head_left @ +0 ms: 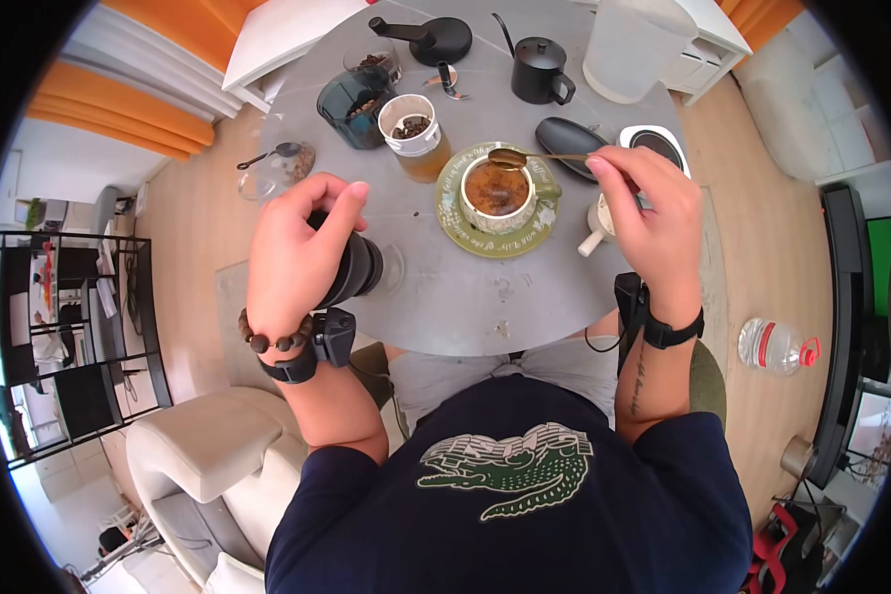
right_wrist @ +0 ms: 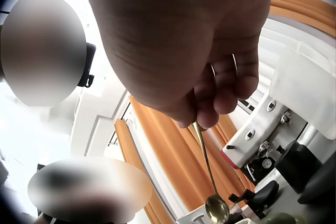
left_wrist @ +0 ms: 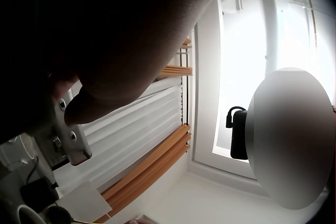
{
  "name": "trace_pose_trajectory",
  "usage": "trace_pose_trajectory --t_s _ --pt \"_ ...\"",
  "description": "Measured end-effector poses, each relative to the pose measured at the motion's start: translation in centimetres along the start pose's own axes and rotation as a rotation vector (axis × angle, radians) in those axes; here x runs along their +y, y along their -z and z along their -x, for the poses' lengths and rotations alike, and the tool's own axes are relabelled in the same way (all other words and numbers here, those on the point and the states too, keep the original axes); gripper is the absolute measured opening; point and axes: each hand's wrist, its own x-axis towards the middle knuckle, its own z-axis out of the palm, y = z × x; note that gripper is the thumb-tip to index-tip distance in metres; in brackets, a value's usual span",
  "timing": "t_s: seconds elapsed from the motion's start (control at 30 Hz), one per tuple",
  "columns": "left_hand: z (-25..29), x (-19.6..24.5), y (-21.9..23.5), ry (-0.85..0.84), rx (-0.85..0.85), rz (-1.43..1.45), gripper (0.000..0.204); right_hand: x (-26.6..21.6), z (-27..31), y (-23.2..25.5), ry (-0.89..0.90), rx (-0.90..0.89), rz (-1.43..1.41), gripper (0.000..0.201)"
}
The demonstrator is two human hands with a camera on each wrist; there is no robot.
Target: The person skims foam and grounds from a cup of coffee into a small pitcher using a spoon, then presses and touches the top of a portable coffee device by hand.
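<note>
Head view: right hand pinches gold spoon, handle running sideways from fingertips, bowl above cup's far side; cup lies to right hand's left, that hand nearer. White cup, brown drink, green saucer, inward from table's near edge. Left wrist view: dark, left hand grip can't tell. Right wrist view: spoon slim, shiny, slanting down from curled fingers.

Spoon gold. Drink orange-brown, darker specks. Saucer green, pale lettering. Tabletop grey. Kettle black. Shirt navy, crocodile print green and white. Shorts pale grey. Bead bracelet brown. Curtains orange, white. Bottle cap red. Beans dark brown.
</note>
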Motion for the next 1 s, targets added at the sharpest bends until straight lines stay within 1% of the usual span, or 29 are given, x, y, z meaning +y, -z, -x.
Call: trace_pose_trajectory --t_s 0.13,0.2,0.3,0.53,0.63,0.83,1.0 --pt "-0.1 0.0 0.0 0.015 0.006 -0.012 0.031 0.0 0.8 0.5 -0.047 0.002 0.028 0.008" --pt "-0.2 -0.4 -0.1 -0.029 0.045 0.013 0.031 0.1 1.1 0.4 -0.084 0.029 0.031 0.009" --pt "-0.1 -0.1 0.0 -0.003 0.001 -0.002 0.031 0.1 1.3 -0.1 -0.102 0.05 0.034 0.011" --pt "0.0 0.3 0.1 -0.014 0.017 -0.048 0.033 0.1 1.0 -0.9 -0.128 0.064 0.056 0.011" --pt "0.1 0.3 0.1 -0.012 0.021 -0.055 0.034 0.2 0.7 -0.9 -0.145 0.038 0.086 0.013" --pt "0.1 0.4 0.1 -0.012 0.019 -0.069 0.035 -0.1 0.0 -1.2 -0.102 0.023 0.106 0.014" --pt "0.0 0.3 0.1 -0.015 0.02 -0.068 0.035 -0.5 -0.8 -1.0 -0.098 -0.072 0.133 0.016"
